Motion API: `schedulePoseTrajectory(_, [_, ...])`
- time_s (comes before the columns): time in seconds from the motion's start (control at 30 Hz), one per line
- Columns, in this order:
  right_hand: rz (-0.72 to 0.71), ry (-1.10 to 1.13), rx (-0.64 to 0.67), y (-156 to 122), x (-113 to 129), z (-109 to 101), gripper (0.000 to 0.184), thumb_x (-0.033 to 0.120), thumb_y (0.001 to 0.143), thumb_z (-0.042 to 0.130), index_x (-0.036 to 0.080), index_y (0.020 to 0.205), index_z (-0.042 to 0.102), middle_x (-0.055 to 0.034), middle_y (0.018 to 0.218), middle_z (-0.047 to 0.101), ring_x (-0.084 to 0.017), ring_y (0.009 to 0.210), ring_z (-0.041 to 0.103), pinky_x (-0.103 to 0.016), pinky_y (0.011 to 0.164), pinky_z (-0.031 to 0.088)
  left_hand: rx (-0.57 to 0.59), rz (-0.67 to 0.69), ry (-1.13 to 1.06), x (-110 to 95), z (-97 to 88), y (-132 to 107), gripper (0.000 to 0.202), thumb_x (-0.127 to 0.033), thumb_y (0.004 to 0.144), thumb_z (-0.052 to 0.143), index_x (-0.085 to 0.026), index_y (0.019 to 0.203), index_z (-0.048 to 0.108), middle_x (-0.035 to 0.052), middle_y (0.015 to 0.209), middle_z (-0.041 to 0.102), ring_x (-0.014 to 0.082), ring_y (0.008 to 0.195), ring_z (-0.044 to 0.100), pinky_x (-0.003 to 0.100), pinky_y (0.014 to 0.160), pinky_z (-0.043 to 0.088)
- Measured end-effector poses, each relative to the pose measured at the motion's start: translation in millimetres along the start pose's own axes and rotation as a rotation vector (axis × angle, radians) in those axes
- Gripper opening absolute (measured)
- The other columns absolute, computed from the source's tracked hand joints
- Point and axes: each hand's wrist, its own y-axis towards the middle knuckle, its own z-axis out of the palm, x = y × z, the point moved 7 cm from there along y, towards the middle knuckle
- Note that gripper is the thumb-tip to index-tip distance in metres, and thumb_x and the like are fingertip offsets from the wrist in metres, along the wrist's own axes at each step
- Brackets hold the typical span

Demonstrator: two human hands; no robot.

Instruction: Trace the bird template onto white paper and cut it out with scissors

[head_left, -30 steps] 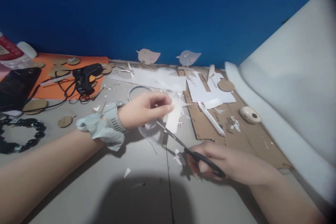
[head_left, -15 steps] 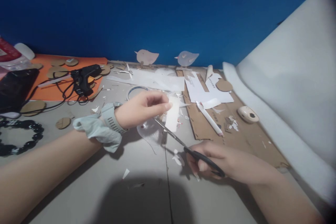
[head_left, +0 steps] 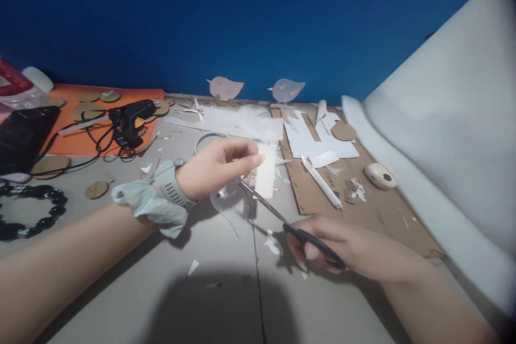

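Observation:
Pinched between the thumb and fingers of my left hand [head_left: 223, 165] is a small white strip of paper [head_left: 266, 172], held upright. A pair of scissors [head_left: 278, 215] with black handles sits in my right hand [head_left: 322, 244], my fingers wrapped round the loops. Its blades point up and left, nearly closed, with the tips just below my left hand and beside the strip's lower left edge. Whether they touch the paper I cannot tell. Under the blades lies a clear plastic bird shape [head_left: 230, 205], partly hidden by my left hand.
Two bird cutouts, one pink [head_left: 226, 88] and one bluish [head_left: 287, 90], stand by the blue wall. At left, a black glue gun [head_left: 131, 121] lies on orange paper [head_left: 80, 140]. A white marker [head_left: 322, 183] and cut paper [head_left: 318, 137] rest on cardboard [head_left: 387, 226] at right.
The white strip has shifted up very slightly, and the scissor blades look a little closer together. Both hands stay almost where they were.

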Motion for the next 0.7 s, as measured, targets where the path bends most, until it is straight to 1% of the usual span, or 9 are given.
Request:
schedulePoseTrajectory(0.1, [-0.013,0.011,-0.018,-0.6,-0.3,-1.6,0.026,0.036,0.086,0.048,0.013,0.080,0.057,0.0038,0.059,0.043,-0.007,0.050,0.036,-0.020,0.048,0.029,-0.030,-0.006,-0.004,-0.2,-0.1,-0.3,0.023,-0.035,0.083,0.053,-0.015,0.072,0.052,-0.0034,0.065,0.045,0.0081,0.059,0.042,0.021,0.056,0.036])
schedulePoseTrajectory(0.17, [-0.031,0.017,-0.034,-0.5,-1.0,-2.6,0.025,0.035,0.087,0.048,0.013,0.079,0.057,0.0039,0.058,0.042,-0.007,0.050,0.036,-0.020,0.047,0.028,-0.042,-0.004,-0.015,-0.5,-0.1,-0.3,0.023,-0.034,0.084,0.052,-0.015,0.072,0.051,-0.0033,0.064,0.045,0.0081,0.059,0.041,0.021,0.056,0.035])
schedulePoseTrajectory(0.23, [-0.041,0.026,-0.041,-0.2,-2.1,-3.3,0.026,0.037,0.087,0.048,0.013,0.079,0.057,0.0034,0.059,0.043,-0.007,0.050,0.036,-0.020,0.047,0.028,-0.059,0.004,-0.019,-1.3,-0.7,-0.3,0.024,-0.034,0.084,0.053,-0.015,0.070,0.050,-0.0037,0.063,0.044,0.0080,0.058,0.041,0.021,0.056,0.035])
schedulePoseTrajectory(0.37, [-0.069,0.063,-0.012,0.1,-1.5,-2.2,0.033,0.044,0.086,0.049,0.013,0.080,0.057,0.0044,0.056,0.041,-0.007,0.048,0.035,-0.019,0.045,0.026,-0.092,0.019,-0.009,-3.1,-2.2,-0.1,0.025,-0.035,0.084,0.053,-0.016,0.068,0.049,-0.0042,0.062,0.043,0.0076,0.056,0.040,0.020,0.054,0.034])
schedulePoseTrajectory(0.47, [-0.064,0.086,-0.031,0.3,-1.2,-3.1,0.033,0.044,0.087,0.048,0.013,0.081,0.057,0.0048,0.056,0.040,-0.006,0.048,0.033,-0.019,0.044,0.025,-0.115,0.007,-0.018,-2.6,-3.4,-0.3,0.026,-0.035,0.084,0.053,-0.016,0.067,0.048,-0.0047,0.061,0.042,0.0069,0.054,0.038,0.020,0.053,0.033])
schedulePoseTrajectory(0.63, [-0.089,0.123,-0.064,1.2,3.5,-3.2,0.034,0.046,0.087,0.047,0.014,0.078,0.054,0.0062,0.055,0.036,-0.006,0.047,0.030,-0.020,0.044,0.024,-0.210,0.019,-0.028,-3.6,-8.7,-2.2,0.025,-0.032,0.083,0.054,-0.017,0.066,0.046,-0.0055,0.059,0.038,0.0063,0.052,0.034,0.019,0.051,0.031])
schedulePoseTrajectory(0.7, [-0.106,0.127,-0.068,1.7,5.0,-3.2,0.035,0.047,0.087,0.048,0.014,0.080,0.054,0.0061,0.055,0.037,-0.006,0.048,0.030,-0.020,0.045,0.024,-0.238,0.028,-0.034,-4.3,-9.7,-3.0,0.024,-0.031,0.083,0.054,-0.017,0.067,0.046,-0.0056,0.059,0.038,0.0062,0.052,0.033,0.019,0.050,0.030])
